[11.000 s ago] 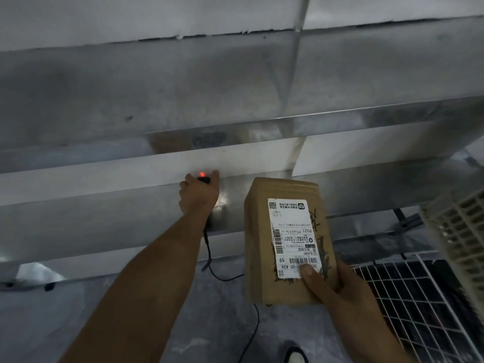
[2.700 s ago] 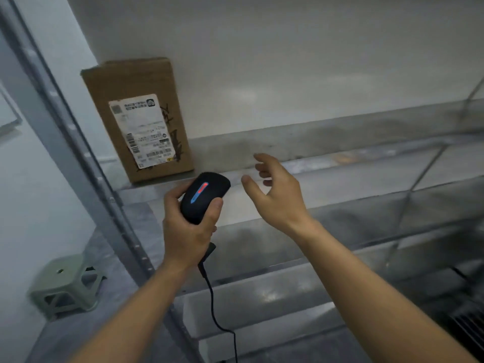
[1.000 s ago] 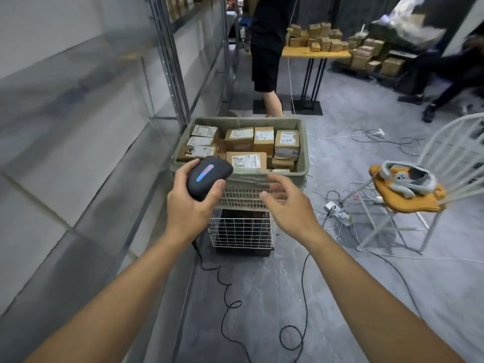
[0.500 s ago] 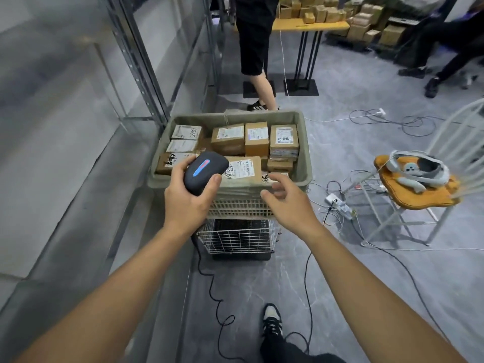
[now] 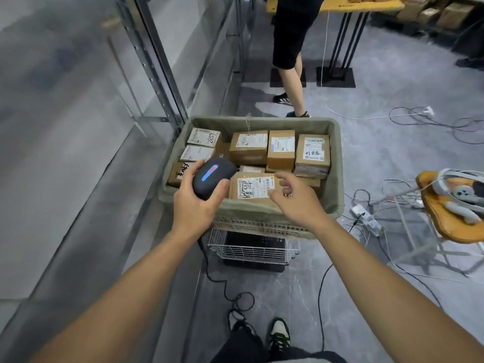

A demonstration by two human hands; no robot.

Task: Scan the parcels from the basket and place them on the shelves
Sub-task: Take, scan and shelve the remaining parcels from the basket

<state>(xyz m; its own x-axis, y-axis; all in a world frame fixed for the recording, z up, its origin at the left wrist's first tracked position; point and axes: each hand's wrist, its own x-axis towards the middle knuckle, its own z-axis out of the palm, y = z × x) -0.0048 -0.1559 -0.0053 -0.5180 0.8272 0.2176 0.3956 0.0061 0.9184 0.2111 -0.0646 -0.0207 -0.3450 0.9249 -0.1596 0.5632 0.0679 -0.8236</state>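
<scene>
- The shelves (image 5: 78, 106) are running along the far left, well apart from both hands and bare where they are showing.
- The left hand (image 5: 195, 205) is gripping the black scanner (image 5: 213, 176), fingers and thumb curling round its body, its lit strip facing up; it is hovering over the near-left corner of the basket (image 5: 337, 163).
- Just right of those fingers, the front parcel (image 5: 252, 188) is lying label-up among the other parcels (image 5: 281, 149) in the basket.
- The right hand (image 5: 293, 200) is reaching over that parcel's right end, fingers loosely spread and holding nothing; whether the fingertips are touching the cardboard I cannot tell.
- Judging from this, the step in hand is picking the next parcel. The next move is calling for the right fingers to close on its edges, lift it clear, and turn its barcode toward the scanner.
</scene>
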